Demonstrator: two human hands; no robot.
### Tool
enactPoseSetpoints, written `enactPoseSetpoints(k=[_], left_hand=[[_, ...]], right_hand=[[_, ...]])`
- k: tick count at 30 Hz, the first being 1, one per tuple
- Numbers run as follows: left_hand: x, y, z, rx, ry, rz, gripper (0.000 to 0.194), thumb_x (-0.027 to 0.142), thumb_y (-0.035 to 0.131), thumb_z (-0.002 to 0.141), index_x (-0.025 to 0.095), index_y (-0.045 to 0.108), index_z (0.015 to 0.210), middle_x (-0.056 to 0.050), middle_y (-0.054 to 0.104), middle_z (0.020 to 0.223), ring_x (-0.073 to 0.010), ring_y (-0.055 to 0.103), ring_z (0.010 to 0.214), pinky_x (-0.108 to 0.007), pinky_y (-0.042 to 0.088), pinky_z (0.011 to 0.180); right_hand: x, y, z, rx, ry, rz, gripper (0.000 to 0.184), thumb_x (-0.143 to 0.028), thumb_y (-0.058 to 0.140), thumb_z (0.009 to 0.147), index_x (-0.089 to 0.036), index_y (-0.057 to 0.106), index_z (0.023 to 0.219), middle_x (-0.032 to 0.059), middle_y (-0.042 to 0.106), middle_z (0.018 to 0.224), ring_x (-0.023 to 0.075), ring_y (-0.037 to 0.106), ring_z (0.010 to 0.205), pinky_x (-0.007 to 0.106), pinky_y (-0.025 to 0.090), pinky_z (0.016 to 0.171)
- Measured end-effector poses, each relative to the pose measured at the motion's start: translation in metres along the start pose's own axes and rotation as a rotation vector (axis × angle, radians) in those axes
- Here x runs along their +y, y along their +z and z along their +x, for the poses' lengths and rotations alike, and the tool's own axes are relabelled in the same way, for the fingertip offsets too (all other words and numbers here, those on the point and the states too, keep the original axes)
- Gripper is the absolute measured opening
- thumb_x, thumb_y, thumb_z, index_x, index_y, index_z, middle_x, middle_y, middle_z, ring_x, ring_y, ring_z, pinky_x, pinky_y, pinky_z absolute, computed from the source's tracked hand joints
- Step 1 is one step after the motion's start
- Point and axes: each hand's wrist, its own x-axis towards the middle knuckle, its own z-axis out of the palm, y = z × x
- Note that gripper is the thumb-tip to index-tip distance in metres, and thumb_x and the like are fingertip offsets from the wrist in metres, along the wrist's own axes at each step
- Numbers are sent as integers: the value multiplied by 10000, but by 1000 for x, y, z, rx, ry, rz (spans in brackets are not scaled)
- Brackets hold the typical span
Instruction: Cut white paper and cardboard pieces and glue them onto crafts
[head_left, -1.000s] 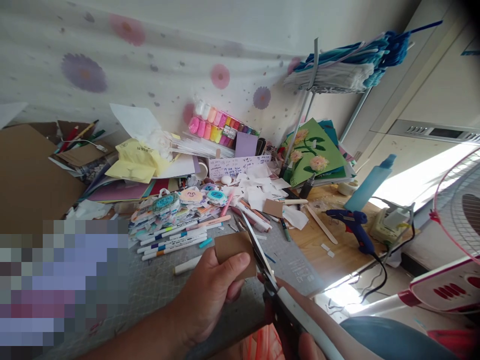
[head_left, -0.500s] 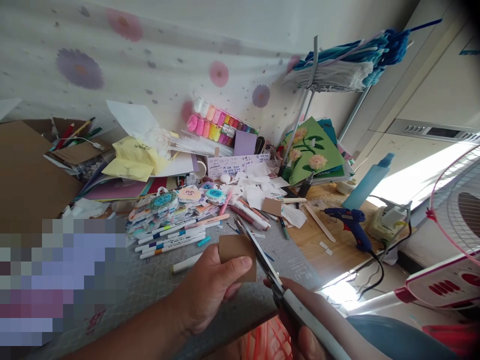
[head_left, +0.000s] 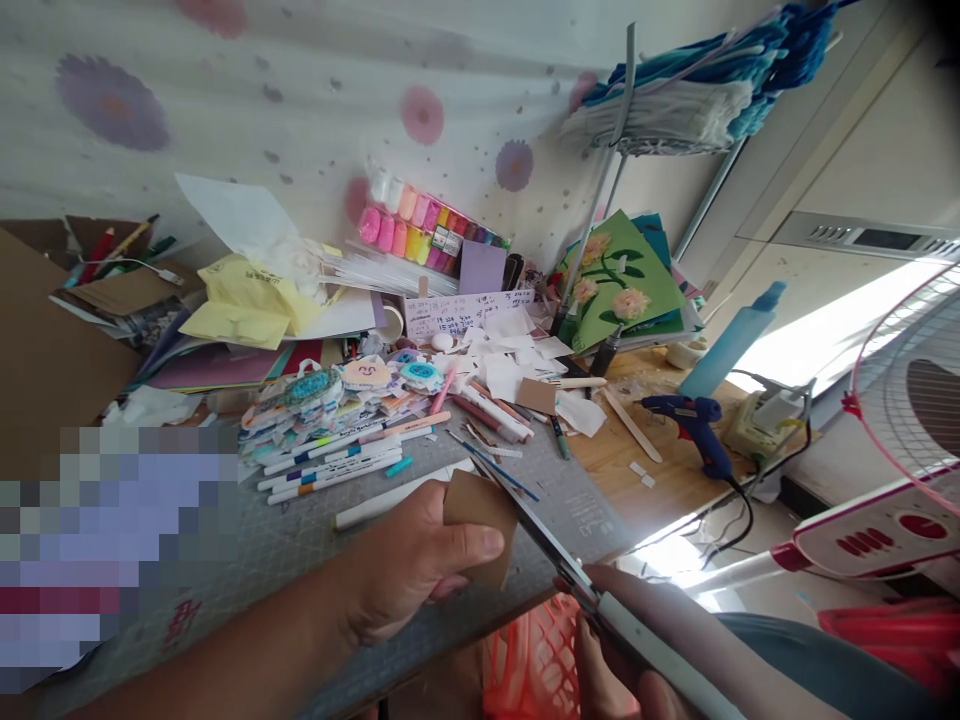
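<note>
A small brown piece of cardboard [head_left: 480, 500] is pinched in my left hand [head_left: 416, 560], thumb on its face and fingers behind. My right hand [head_left: 630, 590] grips a pair of scissors [head_left: 559, 550] with light-coloured handles. Their long metal blades slant up and left along the card's right edge and look nearly together; whether they bite into it I cannot tell. Both hands are above the front of a grey cutting mat [head_left: 300, 590]. Just behind the card lie a white marker [head_left: 390, 505] and a thin blue stick [head_left: 506, 470].
Several markers [head_left: 337, 470] and a heap of cut-out paper pieces [head_left: 300, 400] lie behind my left hand. To the right are a blue glue gun [head_left: 694, 425] with its cord, a blue bottle [head_left: 727, 345] and a fan [head_left: 885, 535]. An orange basket [head_left: 529, 660] sits below the table edge.
My view has shifted, so the tabletop things appear higher and further left. The scissors sit slightly lower and further right in view, and the cardboard is tilted a little more. Both grips are kept.
</note>
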Motion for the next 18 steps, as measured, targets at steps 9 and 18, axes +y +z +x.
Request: enactPoseSetpoints(k=[9, 18], left_hand=[[-17, 3, -1, -164, -84, 118, 194, 328, 656, 687, 169, 547, 673, 80, 399, 463, -27, 201, 358, -215, 93, 378], [-15, 6, -3, -261, -200, 116, 186, 311, 688, 653, 159, 585, 680, 91, 403, 433, -23, 167, 347, -233, 60, 396]], right_hand=[[43, 0, -21, -51, 260, -70, 679, -761, 569, 669, -161, 693, 962, 55, 637, 735, 198, 555, 652, 301, 488, 652], [53, 7, -43, -48, 300, -70, 864, -894, 486, 566, -144, 665, 955, 20, 511, 651, 142, 417, 577, 234, 379, 499]])
